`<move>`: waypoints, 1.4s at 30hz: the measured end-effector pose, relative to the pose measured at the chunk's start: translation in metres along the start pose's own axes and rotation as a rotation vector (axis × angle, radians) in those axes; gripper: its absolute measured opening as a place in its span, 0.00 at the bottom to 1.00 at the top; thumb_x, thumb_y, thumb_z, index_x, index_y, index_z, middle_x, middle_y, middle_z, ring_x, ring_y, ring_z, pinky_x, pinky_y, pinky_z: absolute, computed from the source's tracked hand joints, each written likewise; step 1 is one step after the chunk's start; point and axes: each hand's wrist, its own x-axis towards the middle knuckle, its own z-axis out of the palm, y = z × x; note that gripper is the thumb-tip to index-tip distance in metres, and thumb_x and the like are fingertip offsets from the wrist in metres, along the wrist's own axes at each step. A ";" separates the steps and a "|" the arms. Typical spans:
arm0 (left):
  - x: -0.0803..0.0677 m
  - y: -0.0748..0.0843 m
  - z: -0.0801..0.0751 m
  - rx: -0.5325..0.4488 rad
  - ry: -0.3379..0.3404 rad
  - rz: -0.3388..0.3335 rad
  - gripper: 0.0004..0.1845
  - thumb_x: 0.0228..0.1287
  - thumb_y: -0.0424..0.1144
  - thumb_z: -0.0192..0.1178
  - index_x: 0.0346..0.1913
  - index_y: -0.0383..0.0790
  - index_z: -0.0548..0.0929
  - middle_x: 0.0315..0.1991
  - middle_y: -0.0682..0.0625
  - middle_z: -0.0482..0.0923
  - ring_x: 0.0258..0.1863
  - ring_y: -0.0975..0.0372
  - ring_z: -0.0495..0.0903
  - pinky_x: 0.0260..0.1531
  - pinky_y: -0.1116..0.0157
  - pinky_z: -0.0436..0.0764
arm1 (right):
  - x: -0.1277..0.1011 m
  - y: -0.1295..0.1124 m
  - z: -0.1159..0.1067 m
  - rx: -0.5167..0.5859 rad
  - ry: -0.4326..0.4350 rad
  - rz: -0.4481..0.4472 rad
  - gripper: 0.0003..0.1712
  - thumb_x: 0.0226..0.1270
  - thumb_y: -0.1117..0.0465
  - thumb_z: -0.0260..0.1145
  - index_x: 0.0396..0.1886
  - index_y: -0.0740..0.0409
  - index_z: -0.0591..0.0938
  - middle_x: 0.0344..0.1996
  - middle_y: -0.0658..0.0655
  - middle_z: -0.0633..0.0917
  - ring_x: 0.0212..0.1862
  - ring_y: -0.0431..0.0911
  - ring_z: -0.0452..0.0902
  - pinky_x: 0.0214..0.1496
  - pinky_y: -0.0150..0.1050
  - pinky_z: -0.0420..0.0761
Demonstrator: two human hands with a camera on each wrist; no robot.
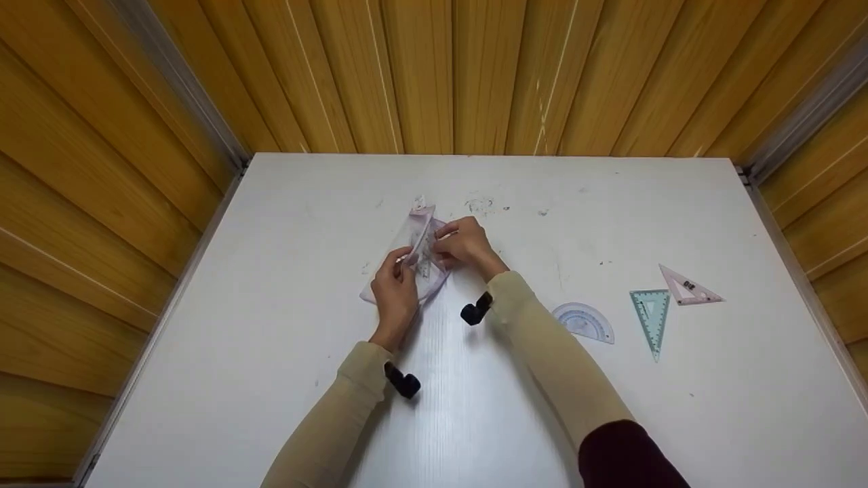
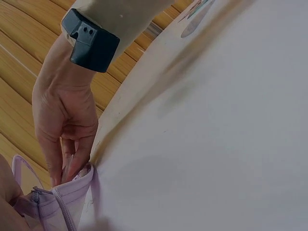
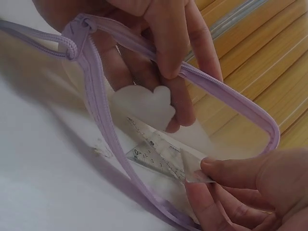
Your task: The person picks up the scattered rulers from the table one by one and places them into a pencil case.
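Note:
A see-through zip pouch with lilac trim stands with its mouth spread apart toward the back middle of the table. My left hand grips one zipped edge, its fingers curled over the lilac trim in the right wrist view. From the other side my right hand reaches in at the mouth. Between its thumb and fingers it pinches the corner of a clear ruler with printed scales. A white cloud-shaped piece shows in front of the left fingers. The right fingertips are partly hidden behind the trim in the left wrist view.
On the white table, to the right, lie a clear protractor, a green set square and a pink set square. Wood-look panels close off the back and sides. A cord loop hangs from the zip end.

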 end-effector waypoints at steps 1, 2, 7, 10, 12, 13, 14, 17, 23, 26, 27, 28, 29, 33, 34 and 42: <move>0.000 0.000 0.000 -0.002 0.000 0.009 0.20 0.70 0.23 0.51 0.58 0.39 0.83 0.39 0.37 0.87 0.20 0.65 0.66 0.22 0.70 0.64 | 0.000 0.000 0.001 0.004 0.004 0.000 0.14 0.58 0.68 0.76 0.45 0.63 0.89 0.27 0.57 0.88 0.23 0.43 0.84 0.27 0.35 0.84; 0.000 0.000 0.000 -0.002 0.002 0.015 0.20 0.70 0.22 0.51 0.58 0.39 0.83 0.40 0.38 0.88 0.20 0.65 0.67 0.22 0.70 0.65 | 0.000 -0.001 0.002 0.009 0.006 0.000 0.14 0.58 0.68 0.76 0.45 0.63 0.88 0.27 0.56 0.87 0.23 0.43 0.84 0.27 0.36 0.84; 0.001 0.001 0.000 -0.009 0.020 0.018 0.20 0.68 0.22 0.52 0.57 0.39 0.84 0.44 0.41 0.88 0.30 0.62 0.79 0.28 0.70 0.71 | -0.001 -0.001 0.007 0.015 -0.002 -0.018 0.14 0.58 0.68 0.77 0.44 0.64 0.87 0.27 0.58 0.88 0.24 0.44 0.85 0.29 0.38 0.85; 0.000 0.002 0.000 -0.014 0.024 0.018 0.20 0.68 0.22 0.52 0.56 0.39 0.84 0.42 0.40 0.88 0.30 0.62 0.78 0.28 0.70 0.70 | -0.001 0.000 0.009 -0.007 0.000 -0.036 0.14 0.59 0.67 0.77 0.44 0.65 0.87 0.28 0.59 0.89 0.25 0.46 0.86 0.30 0.38 0.85; 0.000 0.002 0.000 -0.018 0.025 0.016 0.20 0.67 0.21 0.52 0.56 0.39 0.84 0.40 0.39 0.88 0.27 0.62 0.74 0.26 0.70 0.68 | -0.002 0.001 0.011 -0.022 0.012 -0.043 0.13 0.59 0.67 0.77 0.44 0.65 0.87 0.28 0.59 0.89 0.25 0.46 0.86 0.29 0.38 0.85; 0.000 0.002 0.000 -0.020 0.026 0.016 0.20 0.67 0.21 0.52 0.56 0.39 0.84 0.39 0.39 0.87 0.26 0.63 0.73 0.25 0.70 0.67 | -0.002 0.001 0.011 -0.025 0.017 -0.044 0.13 0.59 0.67 0.77 0.43 0.65 0.87 0.28 0.60 0.89 0.24 0.46 0.87 0.29 0.37 0.85; 0.001 0.001 0.000 -0.023 0.028 0.018 0.20 0.67 0.21 0.52 0.56 0.38 0.84 0.39 0.38 0.87 0.25 0.63 0.72 0.25 0.70 0.66 | -0.002 0.001 0.012 -0.025 0.023 -0.045 0.13 0.58 0.67 0.77 0.43 0.65 0.87 0.28 0.60 0.89 0.24 0.46 0.87 0.29 0.37 0.85; 0.001 0.001 0.001 -0.026 0.036 0.026 0.19 0.67 0.21 0.52 0.55 0.38 0.85 0.40 0.40 0.88 0.25 0.64 0.73 0.25 0.70 0.67 | -0.002 0.001 0.014 -0.025 0.038 -0.046 0.11 0.58 0.68 0.78 0.41 0.65 0.87 0.27 0.60 0.89 0.24 0.46 0.86 0.29 0.38 0.85; 0.001 0.000 0.000 -0.034 0.027 0.026 0.20 0.68 0.22 0.52 0.56 0.39 0.85 0.43 0.42 0.89 0.25 0.65 0.73 0.25 0.70 0.68 | -0.003 0.001 0.017 -0.073 0.075 -0.070 0.10 0.56 0.68 0.78 0.38 0.64 0.88 0.25 0.59 0.88 0.24 0.48 0.87 0.28 0.39 0.85; 0.001 0.000 0.000 -0.032 0.024 0.017 0.20 0.68 0.22 0.52 0.56 0.39 0.85 0.42 0.41 0.88 0.23 0.65 0.70 0.24 0.70 0.66 | -0.003 0.002 0.018 -0.090 0.084 -0.068 0.10 0.57 0.67 0.79 0.38 0.64 0.88 0.25 0.59 0.88 0.24 0.48 0.87 0.27 0.38 0.85; 0.001 0.000 0.000 -0.027 0.024 0.014 0.20 0.68 0.22 0.52 0.56 0.39 0.85 0.42 0.40 0.88 0.23 0.65 0.70 0.24 0.70 0.66 | -0.003 0.002 0.019 -0.093 0.084 -0.067 0.11 0.57 0.66 0.79 0.39 0.64 0.88 0.25 0.60 0.88 0.24 0.47 0.86 0.27 0.38 0.85; 0.001 0.000 0.000 -0.024 0.024 0.010 0.20 0.68 0.22 0.52 0.56 0.39 0.85 0.42 0.40 0.88 0.23 0.65 0.70 0.24 0.70 0.66 | -0.003 0.002 0.019 -0.094 0.083 -0.065 0.11 0.57 0.66 0.79 0.39 0.64 0.88 0.25 0.60 0.88 0.23 0.47 0.86 0.27 0.38 0.85; 0.001 0.000 0.001 -0.017 0.024 0.005 0.20 0.69 0.22 0.52 0.57 0.40 0.85 0.42 0.41 0.89 0.24 0.65 0.71 0.25 0.70 0.67 | -0.003 0.003 0.019 -0.097 0.082 -0.062 0.11 0.57 0.66 0.79 0.39 0.64 0.88 0.25 0.60 0.88 0.23 0.46 0.86 0.26 0.38 0.85; 0.001 0.000 0.001 -0.004 0.025 -0.015 0.20 0.68 0.22 0.53 0.57 0.40 0.85 0.45 0.43 0.89 0.28 0.64 0.75 0.28 0.70 0.70 | -0.003 0.003 0.019 -0.120 0.081 -0.062 0.11 0.57 0.65 0.80 0.39 0.64 0.89 0.25 0.60 0.89 0.21 0.45 0.84 0.26 0.37 0.84; 0.000 0.000 0.001 -0.009 0.025 -0.019 0.20 0.69 0.22 0.53 0.57 0.41 0.85 0.45 0.43 0.89 0.29 0.64 0.76 0.28 0.70 0.70 | -0.003 0.003 0.018 -0.125 0.082 -0.062 0.11 0.57 0.65 0.80 0.39 0.64 0.89 0.25 0.60 0.89 0.20 0.45 0.84 0.26 0.37 0.84; 0.002 0.000 -0.001 -0.078 0.022 -0.038 0.18 0.71 0.23 0.52 0.57 0.39 0.84 0.45 0.42 0.88 0.24 0.64 0.74 0.23 0.71 0.68 | -0.007 -0.001 0.014 -0.160 0.087 -0.069 0.08 0.58 0.64 0.79 0.37 0.63 0.91 0.21 0.59 0.88 0.22 0.48 0.86 0.27 0.39 0.85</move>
